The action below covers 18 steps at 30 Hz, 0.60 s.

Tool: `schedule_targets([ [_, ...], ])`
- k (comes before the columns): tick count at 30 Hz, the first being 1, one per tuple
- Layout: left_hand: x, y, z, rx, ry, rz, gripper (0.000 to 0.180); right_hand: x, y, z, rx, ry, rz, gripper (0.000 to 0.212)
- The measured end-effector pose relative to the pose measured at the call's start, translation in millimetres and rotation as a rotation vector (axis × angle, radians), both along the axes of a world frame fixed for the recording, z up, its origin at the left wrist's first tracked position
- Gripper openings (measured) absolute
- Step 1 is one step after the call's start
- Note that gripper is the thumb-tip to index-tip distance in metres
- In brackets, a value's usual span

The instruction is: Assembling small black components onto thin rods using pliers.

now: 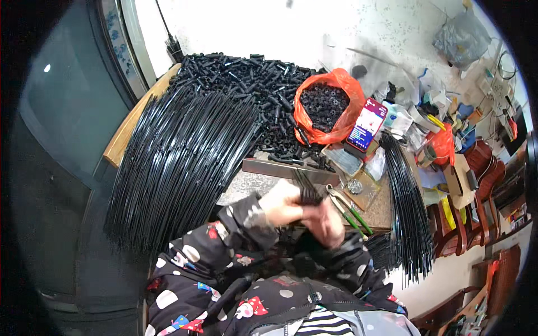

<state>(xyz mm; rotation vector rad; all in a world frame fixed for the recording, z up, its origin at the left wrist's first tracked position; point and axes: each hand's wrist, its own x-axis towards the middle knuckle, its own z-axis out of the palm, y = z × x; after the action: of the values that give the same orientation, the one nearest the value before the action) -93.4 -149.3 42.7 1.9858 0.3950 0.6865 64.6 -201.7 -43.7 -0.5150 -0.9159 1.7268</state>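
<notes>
In front of my chest, both hands are together at a small bundle of thin black rods (306,190), whose ends stick up above the fingers. My left hand (280,204) is closed against the bundle's left side. My right hand (326,224) lies at its lower right, smeared by motion, so its fingers cannot be made out. Just right of the hands are green-handled pincers (348,208). Beyond the bundle, a flat metal bar (291,170) crosses the table. A large sheaf of long black rods (179,168) spreads over the left side.
A heap of short black tubular parts (241,75) covers the back. An orange plastic bag (354,89) holds small black pieces, beside a lit phone (367,126). More black rods (408,210) hang over the right edge. Wooden chairs (476,196) and clutter stand farther right.
</notes>
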Motion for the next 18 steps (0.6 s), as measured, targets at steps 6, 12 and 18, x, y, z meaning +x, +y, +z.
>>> schedule_targets([
  [6, 2.8, -16.4, -80.8, 0.486, 0.145, -0.071, 0.023, 15.3, 66.0, 32.3, -0.488, 0.399, 0.214, 0.068],
  [12, -11.3, 8.4, -125.8, 0.215, 0.008, 0.210, 0.029, 18.4, 164.2, -10.8, -0.130, -0.379, -0.423, 0.035],
  [18, -3.0, 11.2, -135.0, 0.419, 0.298, 0.461, 0.072, 12.9, 42.9, 72.3, 0.082, 0.122, 0.045, 0.086],
])
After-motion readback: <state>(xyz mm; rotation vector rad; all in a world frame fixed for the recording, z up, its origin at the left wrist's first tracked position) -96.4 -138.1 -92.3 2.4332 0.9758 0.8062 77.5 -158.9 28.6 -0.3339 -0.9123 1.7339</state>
